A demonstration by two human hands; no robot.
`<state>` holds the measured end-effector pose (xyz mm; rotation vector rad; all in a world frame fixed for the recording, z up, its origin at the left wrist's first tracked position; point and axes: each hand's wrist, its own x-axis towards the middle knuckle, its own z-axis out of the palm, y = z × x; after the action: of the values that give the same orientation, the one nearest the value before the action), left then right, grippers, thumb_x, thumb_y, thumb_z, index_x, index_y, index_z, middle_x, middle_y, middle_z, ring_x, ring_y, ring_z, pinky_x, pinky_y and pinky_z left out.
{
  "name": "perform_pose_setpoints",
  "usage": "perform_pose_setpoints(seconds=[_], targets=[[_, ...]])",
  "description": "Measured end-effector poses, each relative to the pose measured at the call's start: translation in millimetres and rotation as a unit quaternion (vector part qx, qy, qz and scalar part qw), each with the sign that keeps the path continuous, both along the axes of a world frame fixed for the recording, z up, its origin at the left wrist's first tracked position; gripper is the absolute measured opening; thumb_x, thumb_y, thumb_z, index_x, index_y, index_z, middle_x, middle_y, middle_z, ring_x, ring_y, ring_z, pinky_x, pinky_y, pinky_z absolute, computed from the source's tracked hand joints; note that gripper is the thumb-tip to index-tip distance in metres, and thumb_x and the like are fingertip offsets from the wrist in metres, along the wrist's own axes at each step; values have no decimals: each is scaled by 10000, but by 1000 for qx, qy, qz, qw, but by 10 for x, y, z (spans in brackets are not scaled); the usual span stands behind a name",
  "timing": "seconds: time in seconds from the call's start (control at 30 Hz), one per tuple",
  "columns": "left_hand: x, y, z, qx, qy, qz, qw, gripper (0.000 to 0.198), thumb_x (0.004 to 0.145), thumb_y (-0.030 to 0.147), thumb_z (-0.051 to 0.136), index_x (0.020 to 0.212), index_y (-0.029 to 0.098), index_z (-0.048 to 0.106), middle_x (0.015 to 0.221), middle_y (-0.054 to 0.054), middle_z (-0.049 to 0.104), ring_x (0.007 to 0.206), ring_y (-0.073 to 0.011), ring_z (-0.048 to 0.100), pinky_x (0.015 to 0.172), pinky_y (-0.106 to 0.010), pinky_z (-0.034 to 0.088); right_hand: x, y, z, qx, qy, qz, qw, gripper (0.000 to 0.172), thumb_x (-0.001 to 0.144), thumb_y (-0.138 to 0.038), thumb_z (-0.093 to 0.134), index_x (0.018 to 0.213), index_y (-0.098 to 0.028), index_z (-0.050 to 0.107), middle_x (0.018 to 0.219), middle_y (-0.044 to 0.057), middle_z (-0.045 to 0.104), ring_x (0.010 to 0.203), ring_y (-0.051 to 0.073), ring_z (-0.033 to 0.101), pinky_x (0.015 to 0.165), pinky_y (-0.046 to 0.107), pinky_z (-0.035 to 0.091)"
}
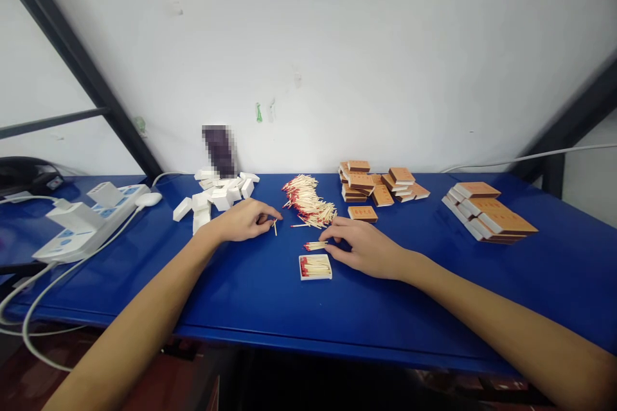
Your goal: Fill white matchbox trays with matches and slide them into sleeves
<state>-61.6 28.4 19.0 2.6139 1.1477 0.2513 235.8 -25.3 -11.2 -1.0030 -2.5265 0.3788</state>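
Note:
My left hand (243,221) rests on the blue table (260,295) with its fingers pinched on a single matchstick (275,227). My right hand (367,247) lies near the table's middle and grips a small bundle of red-tipped matches (315,246) at its fingertips. Just in front of that bundle sits an open white matchbox tray (315,267) filled with matches. Behind both hands lies a loose pile of matches (309,201).
White empty trays (216,194) are heaped at the back left. Orange matchbox sleeves (373,183) are piled at the back centre, with finished boxes (489,212) stacked at the right. A white power strip (91,217) with plugs and cables sits at the left edge.

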Motion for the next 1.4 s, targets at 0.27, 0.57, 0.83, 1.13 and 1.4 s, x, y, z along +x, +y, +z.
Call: perform_pose_setpoints(seconds=[0.27,0.57,0.83,1.13,1.4], targets=[[-6,6,50,8,8,-31,999,246,912,281,549,997,185,759,929,-63,713,771,-149,632,709,-260,458,0,15,-10,-4,0,1,1000,201,967,-300,515,1012,-209,689,906,39,603,766,152,557,687,281,421],[205,-161,86,51,48,-38,997,176,869,261,576,836,193,736,770,-25,637,821,-181,525,834,-340,348,-12,22,-22,-4,5,-5,1000,174,958,-278,537,988,-204,691,878,25,596,748,141,543,665,268,402],[312,-205,37,13,16,-19,1000,191,854,234,545,886,167,720,556,39,516,509,-96,433,581,-249,333,10,17,-36,3,19,-1,1000,167,956,-285,538,996,-211,682,875,25,592,742,139,538,663,264,405],[72,-103,128,69,33,-23,997,194,832,245,545,891,181,718,733,-4,618,599,-109,497,596,-249,337,4,18,-29,11,16,6,1000,171,959,-277,528,993,-204,678,870,27,587,728,138,536,648,262,405],[57,-95,106,5,50,-13,999,132,807,252,543,825,176,650,637,20,541,560,-111,472,580,-247,329,6,17,-36,9,22,4,1000,165,950,-266,533,1014,-202,672,889,30,609,734,137,548,643,258,397]])
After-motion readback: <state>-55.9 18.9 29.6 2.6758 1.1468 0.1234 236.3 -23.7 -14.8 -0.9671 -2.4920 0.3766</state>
